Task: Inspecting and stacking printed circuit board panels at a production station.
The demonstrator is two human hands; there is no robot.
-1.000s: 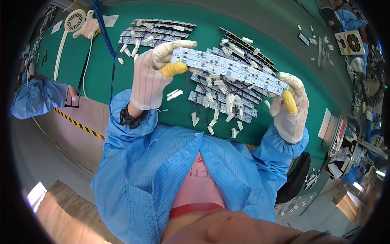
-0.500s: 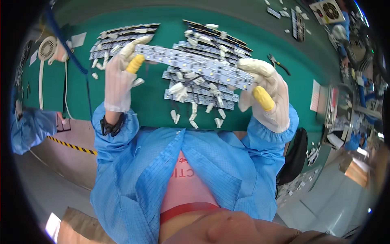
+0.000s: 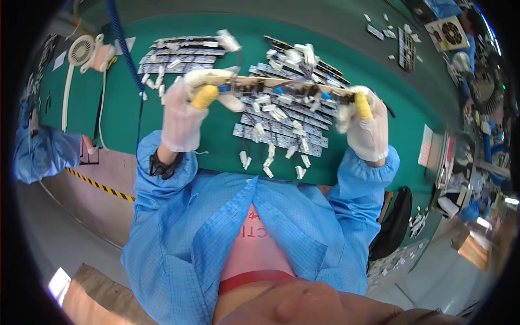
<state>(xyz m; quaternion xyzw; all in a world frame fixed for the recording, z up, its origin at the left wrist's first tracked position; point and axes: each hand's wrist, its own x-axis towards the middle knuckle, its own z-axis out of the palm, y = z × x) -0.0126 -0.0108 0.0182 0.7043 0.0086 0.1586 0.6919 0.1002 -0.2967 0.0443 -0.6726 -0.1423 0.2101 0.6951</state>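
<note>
The long circuit board panel (image 3: 281, 86) had been tipped since a second earlier: then its populated face lay toward the camera, now it stood nearly edge-on, above the stack of boards (image 3: 281, 127) on the green tabletop (image 3: 216, 141). The left hand (image 3: 187, 111) pinched the panel's left end, yellow-capped thumb on top; the right hand (image 3: 365, 124) pinched the right end likewise. Judging by that, the panel was being turned over or flexed, not set down.

White paper label (image 3: 426, 145) at green table's right edge (rectangular).
</note>
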